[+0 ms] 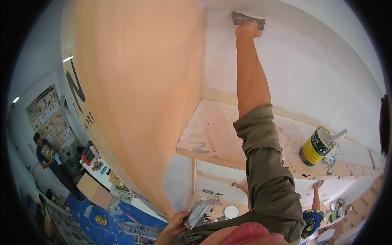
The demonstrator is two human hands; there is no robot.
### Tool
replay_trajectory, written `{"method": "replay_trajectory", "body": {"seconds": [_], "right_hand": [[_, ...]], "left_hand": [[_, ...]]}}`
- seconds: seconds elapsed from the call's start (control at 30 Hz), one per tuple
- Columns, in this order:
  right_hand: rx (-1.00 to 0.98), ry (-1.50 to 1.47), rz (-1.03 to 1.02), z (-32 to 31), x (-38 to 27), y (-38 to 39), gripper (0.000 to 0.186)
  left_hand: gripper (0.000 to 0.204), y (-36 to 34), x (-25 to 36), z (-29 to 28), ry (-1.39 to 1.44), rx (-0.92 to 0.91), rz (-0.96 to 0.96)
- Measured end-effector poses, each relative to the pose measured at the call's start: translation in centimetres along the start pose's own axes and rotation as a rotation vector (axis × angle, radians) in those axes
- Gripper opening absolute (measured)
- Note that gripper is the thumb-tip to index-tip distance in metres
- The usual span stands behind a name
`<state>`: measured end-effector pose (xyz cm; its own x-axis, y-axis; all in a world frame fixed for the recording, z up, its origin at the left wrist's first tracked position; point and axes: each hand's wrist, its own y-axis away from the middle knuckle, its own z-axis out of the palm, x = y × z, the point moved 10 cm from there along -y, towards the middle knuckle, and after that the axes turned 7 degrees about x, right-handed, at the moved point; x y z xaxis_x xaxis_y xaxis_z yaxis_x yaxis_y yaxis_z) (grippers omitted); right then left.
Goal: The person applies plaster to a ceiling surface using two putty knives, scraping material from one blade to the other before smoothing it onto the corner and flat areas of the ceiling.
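Observation:
My right hand (249,30) is raised high with its fingers closed on a flat metal scraper (244,18), whose blade lies against the white wall (294,53) near the top. My left hand (174,226), low in the middle, grips another wide metal blade (198,213) with grey smears on it. Below my raised arm, a dusty plywood shelf (204,134) runs along the wall, bearing an open dark-green and yellow can (313,149) with a pale stick (339,134) at its rim. A tall peach wood panel (134,81) stands left of my arm.
Two people (51,163) (81,157) are at a cluttered white table (102,171) at the left, above blue floor covering (81,204). A co-worker in a patterned cap (311,222) reaches up below the shelf; another hand (241,187) shows there, near a white tub (231,212).

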<state>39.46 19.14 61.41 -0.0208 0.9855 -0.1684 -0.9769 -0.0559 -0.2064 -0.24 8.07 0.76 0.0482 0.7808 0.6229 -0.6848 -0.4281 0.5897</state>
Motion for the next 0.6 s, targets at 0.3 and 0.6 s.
{"method": "replay_trajectory", "body": {"seconds": [0.3,0.6], "right_hand": [[-0.021,-0.1,0.005,0.4,-2.1,-0.2,0.046],[-0.09,-0.102,-0.104,0.6,-9.4,11.2,0.043]], "left_hand": [[0.028,-0.4,-0.1,-0.7,-0.056,-0.088,-0.025],[0.024,1.6,-0.5,0.9,-0.095,-0.178,-0.097]]}}
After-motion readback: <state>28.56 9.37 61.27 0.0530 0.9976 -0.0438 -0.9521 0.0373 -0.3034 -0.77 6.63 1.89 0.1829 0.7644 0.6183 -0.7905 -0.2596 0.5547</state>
